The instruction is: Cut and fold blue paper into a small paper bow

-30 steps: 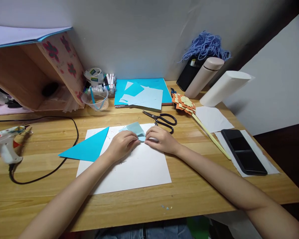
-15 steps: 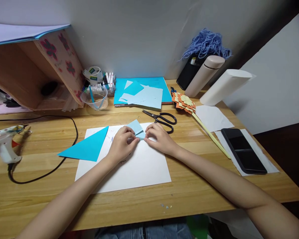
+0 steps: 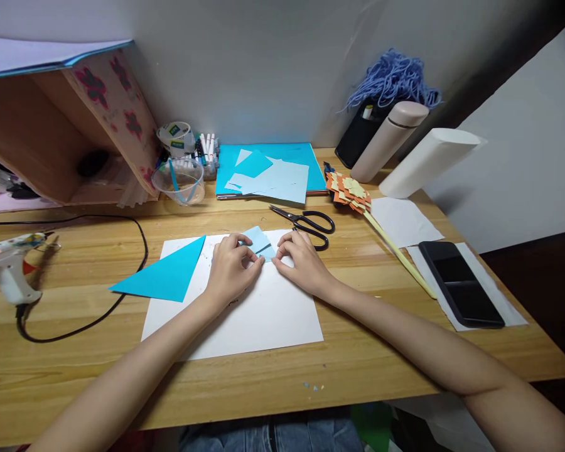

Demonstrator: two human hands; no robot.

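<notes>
A small light blue folded paper [image 3: 258, 240] lies on a white sheet [image 3: 263, 314] on the wooden table. My left hand [image 3: 233, 263] grips its left and lower edge with bent fingers, thumb pressed near the bottom corner. From the right, my right hand [image 3: 299, 260] pinches the paper's lower right edge between thumb and fingers. Both thumbs are close together; the fingers cover part of the folds. A bright blue paper triangle [image 3: 167, 276] rests partly on the white sheet, left of my left hand. Black-handled scissors [image 3: 306, 223] lie just behind my right hand.
A glue gun [image 3: 12, 267] and its cord are at the left. Behind are a plastic cup [image 3: 181, 185], markers and blue papers [image 3: 287, 150]. To the right are a paper flower [image 3: 348, 191], a bottle [image 3: 388, 141] and a phone [image 3: 461, 282].
Both hands stay at the small paper. My left fingers have shifted slightly left and spread a little, showing more of the paper. The view has moved slightly.
</notes>
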